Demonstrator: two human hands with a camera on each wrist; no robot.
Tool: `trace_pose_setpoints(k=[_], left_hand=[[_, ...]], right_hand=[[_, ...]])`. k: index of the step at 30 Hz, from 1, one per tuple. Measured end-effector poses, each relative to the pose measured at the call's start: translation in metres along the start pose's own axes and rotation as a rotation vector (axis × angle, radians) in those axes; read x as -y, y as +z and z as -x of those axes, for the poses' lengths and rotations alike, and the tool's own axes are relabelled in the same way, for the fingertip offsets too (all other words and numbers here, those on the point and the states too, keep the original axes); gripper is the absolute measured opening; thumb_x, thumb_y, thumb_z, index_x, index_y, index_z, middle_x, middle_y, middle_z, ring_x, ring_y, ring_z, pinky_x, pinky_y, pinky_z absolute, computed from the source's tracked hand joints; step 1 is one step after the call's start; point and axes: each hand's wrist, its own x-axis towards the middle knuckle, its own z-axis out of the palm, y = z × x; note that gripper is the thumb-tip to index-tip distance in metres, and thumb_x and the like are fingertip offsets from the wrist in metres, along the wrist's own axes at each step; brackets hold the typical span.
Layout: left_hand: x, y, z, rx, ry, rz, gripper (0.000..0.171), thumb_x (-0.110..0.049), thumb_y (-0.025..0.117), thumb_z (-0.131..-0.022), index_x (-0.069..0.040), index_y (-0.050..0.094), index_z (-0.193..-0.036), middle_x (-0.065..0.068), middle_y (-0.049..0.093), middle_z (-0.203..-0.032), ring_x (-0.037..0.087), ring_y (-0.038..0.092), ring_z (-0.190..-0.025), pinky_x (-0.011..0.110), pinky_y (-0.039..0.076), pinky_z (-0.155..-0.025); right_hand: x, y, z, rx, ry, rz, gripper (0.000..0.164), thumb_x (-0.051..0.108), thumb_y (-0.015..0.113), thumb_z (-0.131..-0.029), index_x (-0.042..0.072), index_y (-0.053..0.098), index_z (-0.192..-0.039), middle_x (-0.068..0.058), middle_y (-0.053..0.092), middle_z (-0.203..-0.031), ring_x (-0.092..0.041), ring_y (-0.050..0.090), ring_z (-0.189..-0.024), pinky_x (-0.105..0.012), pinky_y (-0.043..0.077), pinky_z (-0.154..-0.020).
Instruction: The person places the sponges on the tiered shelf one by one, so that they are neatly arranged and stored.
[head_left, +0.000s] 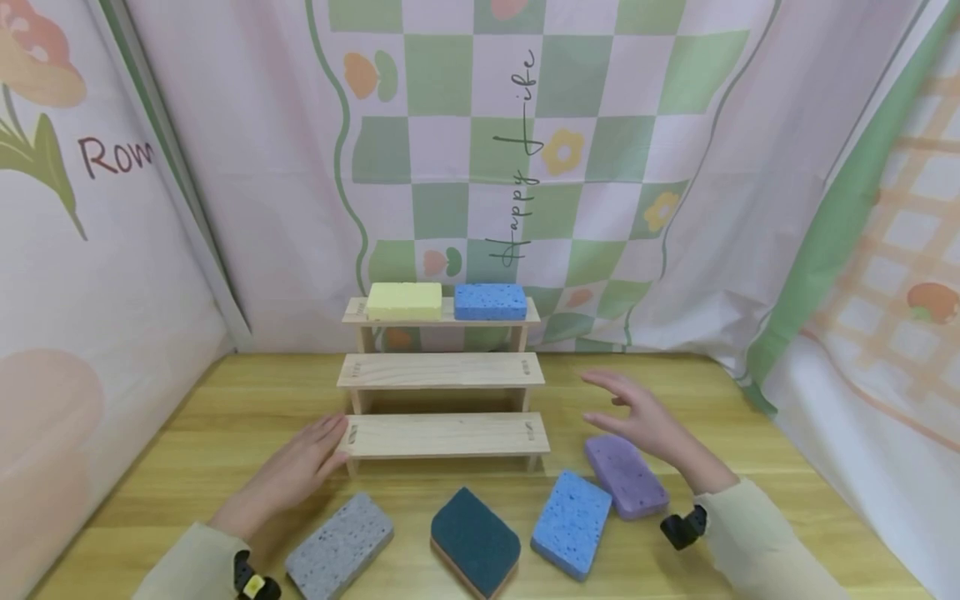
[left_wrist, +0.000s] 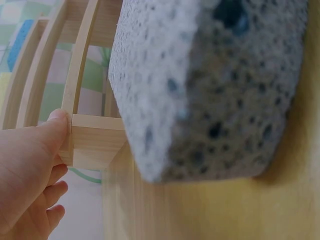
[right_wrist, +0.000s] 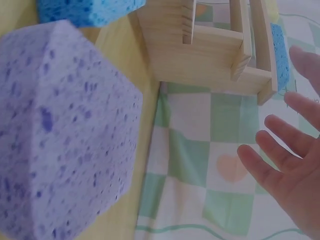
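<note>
A three-step wooden stand (head_left: 442,435) stands on the table, with a yellow sponge (head_left: 404,301) and a blue sponge (head_left: 490,302) on its top step. My left hand (head_left: 288,468) grips the left end of its lowest step, the thumb (left_wrist: 56,122) at the step's corner. Off the stand's right side, my right hand (head_left: 637,417) hovers with fingers spread and holds nothing. Below that hand lies a purple sponge (head_left: 626,477), beside another blue sponge (head_left: 572,523). A dark green scouring sponge (head_left: 476,537) and a speckled grey sponge (head_left: 341,546) lie in front of the stand.
Behind the stand hangs a green-and-white checked curtain (head_left: 435,150). More printed cloth closes in the left and right sides of the wooden table (head_left: 187,433). The middle step (head_left: 442,370) carries nothing.
</note>
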Motion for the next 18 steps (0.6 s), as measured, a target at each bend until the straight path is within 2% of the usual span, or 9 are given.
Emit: trace_pose_setpoints(k=[6,13,18], left_hand=[[0.000,0.000,0.000,0.005,-0.001,0.000,0.051,-0.023,0.049,-0.097,0.013,0.039,-0.132,0.027,0.036,-0.137,0.042,0.034,-0.125,0.052,0.026,-0.103],[-0.001,-0.001,0.000,0.009,-0.007,-0.001,0.052,-0.024,0.049,-0.096,0.012,0.039,-0.132,0.027,0.036,-0.137,0.042,0.034,-0.125,0.052,0.026,-0.104],[-0.001,-0.001,0.000,0.008,-0.007,0.003,0.052,-0.024,0.049,-0.096,0.013,0.039,-0.132,0.027,0.036,-0.137,0.042,0.034,-0.125,0.052,0.026,-0.104]], right_hand=[[-0.001,-0.003,0.011,0.039,0.056,0.005,0.052,0.015,0.070,-0.082,-0.001,0.049,-0.128,-0.022,0.045,-0.131,-0.040,0.043,-0.117,-0.053,0.047,-0.084],[-0.001,-0.003,0.026,0.049,0.061,0.042,0.048,0.015,0.071,-0.081,-0.004,0.053,-0.122,-0.025,0.050,-0.125,-0.042,0.047,-0.111,-0.051,0.050,-0.080],[-0.003,-0.004,0.037,0.086,0.088,0.055,0.052,0.019,0.073,-0.079,-0.003,0.053,-0.123,-0.026,0.049,-0.126,-0.044,0.045,-0.112,-0.056,0.046,-0.083]])
